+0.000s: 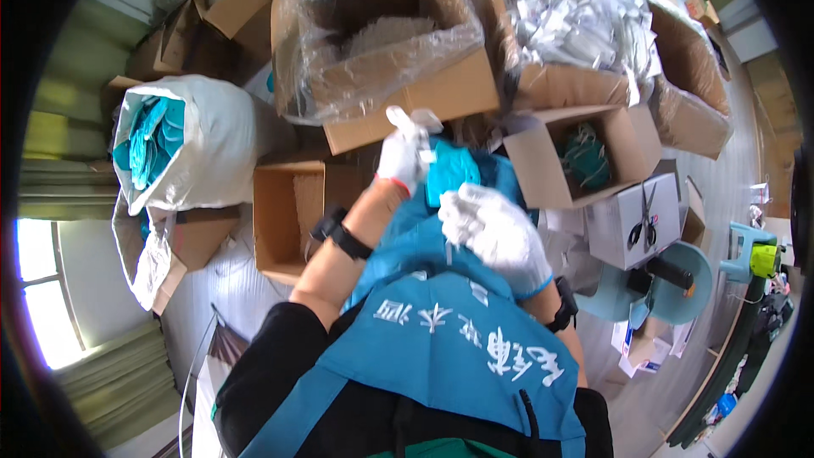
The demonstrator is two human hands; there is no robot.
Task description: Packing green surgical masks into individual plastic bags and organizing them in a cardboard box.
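In front of my apron (pixel 449 322), my left hand (pixel 404 157) wears a white knit glove. Its fingers are closed at a pale, partly see-through piece (pixel 421 121) that looks like thin plastic. A folded bright teal cloth piece (pixel 452 171) sits between my hands, over my lap. My right hand (pixel 496 233), also in a white glove, has its fingers curled against the lower right edge of that cloth. Its fingertips are partly hidden by the glove's folds and the cloth.
Ahead stands a carton lined with clear film (pixel 381 76). Clear plastic packets (pixel 577 25) heap up at right, behind an open box holding green stringy material (pixel 585 157). Black scissors (pixel 643 225) lie on a white box. At left, a white sack (pixel 212 144) holds teal pieces, beside an open carton (pixel 288 220).
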